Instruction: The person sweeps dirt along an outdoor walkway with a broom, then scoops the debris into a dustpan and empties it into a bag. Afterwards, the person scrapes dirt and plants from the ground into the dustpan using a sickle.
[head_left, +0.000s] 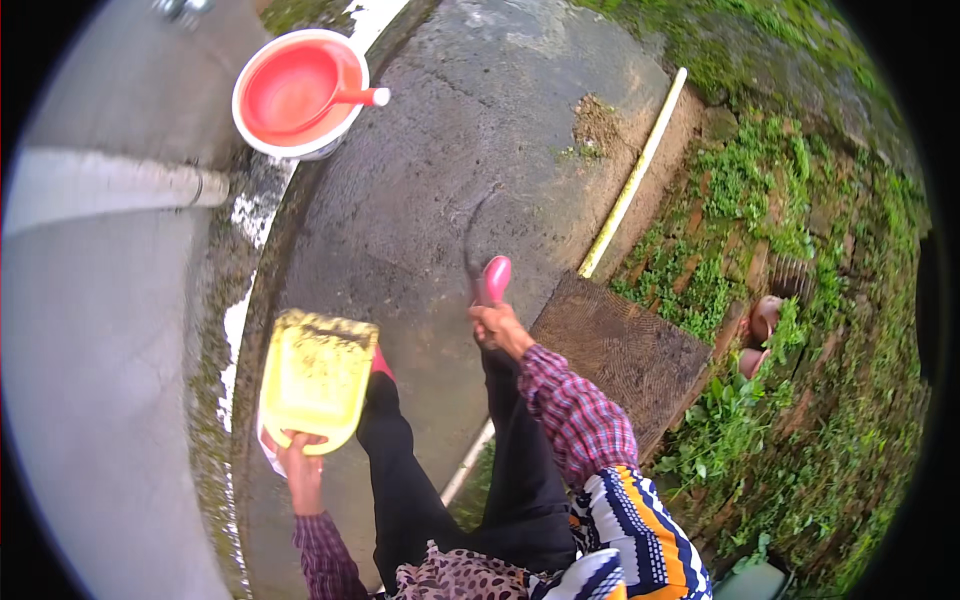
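My left hand (301, 469) grips the handle opening of a yellow plastic dustpan (313, 375), whose far edge is smeared with dark dirt. Behind the dustpan a pink shoe (381, 363) shows in part. My right hand (496, 326) is closed near the other pink shoe (496, 279), around what looks like a thin, dark, curved tool (472, 240); it is blurred, so I cannot tell its kind. Wet concrete (420, 247) lies in front of me. A white bucket (322, 154) with a red plastic dipper (289, 86) in its top stands at the upper left.
A pale pole (634, 176) lies along the concrete's right side, above a dark textured slab (622, 352). Beyond are weeds over bricks (720, 292) and clay pots (765, 319). On the left are a raised mossy curb (259, 247) and a white post (120, 180).
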